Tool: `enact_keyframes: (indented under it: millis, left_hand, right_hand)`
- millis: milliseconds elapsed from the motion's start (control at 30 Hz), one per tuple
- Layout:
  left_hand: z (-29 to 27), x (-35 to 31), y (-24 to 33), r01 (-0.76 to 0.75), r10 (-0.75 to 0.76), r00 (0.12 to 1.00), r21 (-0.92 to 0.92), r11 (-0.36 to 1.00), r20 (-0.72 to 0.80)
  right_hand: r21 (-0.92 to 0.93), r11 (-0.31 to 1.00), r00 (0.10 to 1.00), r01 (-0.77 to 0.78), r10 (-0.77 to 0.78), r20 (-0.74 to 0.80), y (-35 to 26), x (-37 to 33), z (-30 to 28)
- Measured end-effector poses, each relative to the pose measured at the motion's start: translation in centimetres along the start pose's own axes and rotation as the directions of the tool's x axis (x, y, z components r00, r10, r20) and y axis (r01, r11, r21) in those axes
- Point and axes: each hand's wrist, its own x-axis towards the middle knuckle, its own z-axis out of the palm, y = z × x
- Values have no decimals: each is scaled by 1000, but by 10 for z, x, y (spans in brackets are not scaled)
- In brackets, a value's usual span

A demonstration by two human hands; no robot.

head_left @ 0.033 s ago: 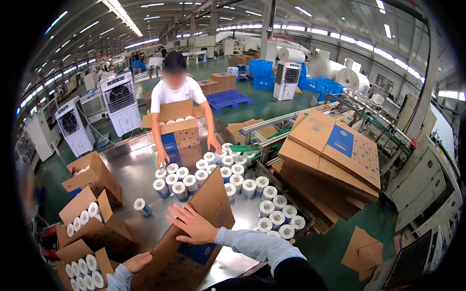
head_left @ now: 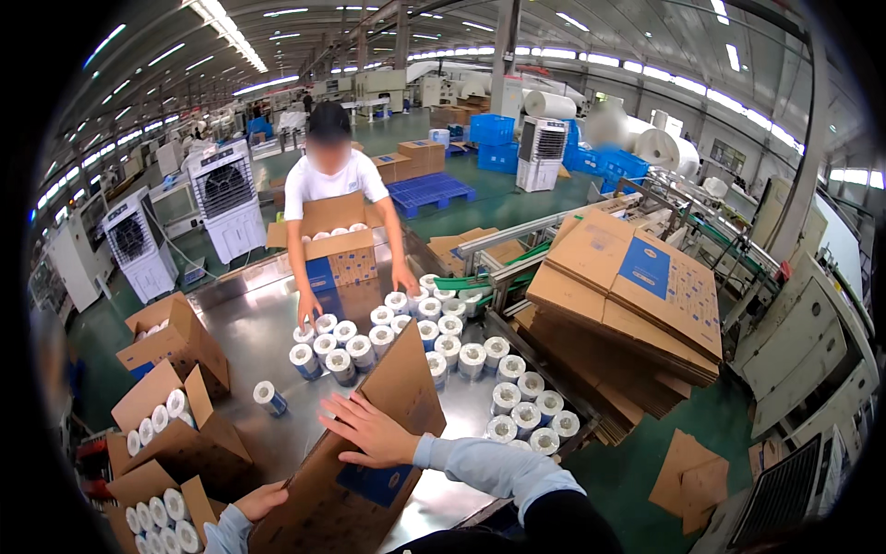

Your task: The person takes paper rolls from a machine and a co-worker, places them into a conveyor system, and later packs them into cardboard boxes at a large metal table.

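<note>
A brown cardboard carton [head_left: 318, 494] with a blue panel stands slanted on its edge in front of me, looking flattened. My left hand [head_left: 261, 501] grips its near left edge; the fingers are partly hidden. Across its upper edge lies my right hand [head_left: 377, 434], palm against the board and fingers spread. Behind the carton, several white-and-blue paper rolls [head_left: 340, 366] stand upright on the metal table [head_left: 249, 337]. A single roll [head_left: 269, 398] stands apart, left of my right hand.
Opposite, a person [head_left: 332, 180] reaches for rolls beside an open carton [head_left: 343, 260]. Filled cartons [head_left: 175, 434] line the left side. Flat cartons [head_left: 628, 295] are stacked at the right, near a conveyor [head_left: 503, 268]. Cardboard pieces [head_left: 688, 480] lie on the green floor.
The view has shifted very slightly. Both my hands keep their places on the carton.
</note>
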Motion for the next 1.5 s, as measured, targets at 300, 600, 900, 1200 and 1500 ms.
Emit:
enact_keyframes:
  millis: [300,600,900,1200,1500]
  left_hand:
    - [-28,17,0,-245,224,897,-7,970,-380]
    - [-5,43,33,19,836,194,854,520,-514]
    - [60,144,45,219,913,207,926,306,-351]
    - [116,29,-29,-28,865,397,938,347,-308]
    - [-24,-114,-162,-216,-256,306,-329,919,-917]
  right_hand:
    - [-48,999,970,15,-26,-243,0,-40,-33]
    - [-480,725,866,-494,361,-346,14,-96,-150]
    - [-245,829,699,-503,557,448,41,-101,-92]
    - [930,1,253,-367,962,99,124,-142,15]
    - [557,-130,476,-820,385,791,58,-223,146]
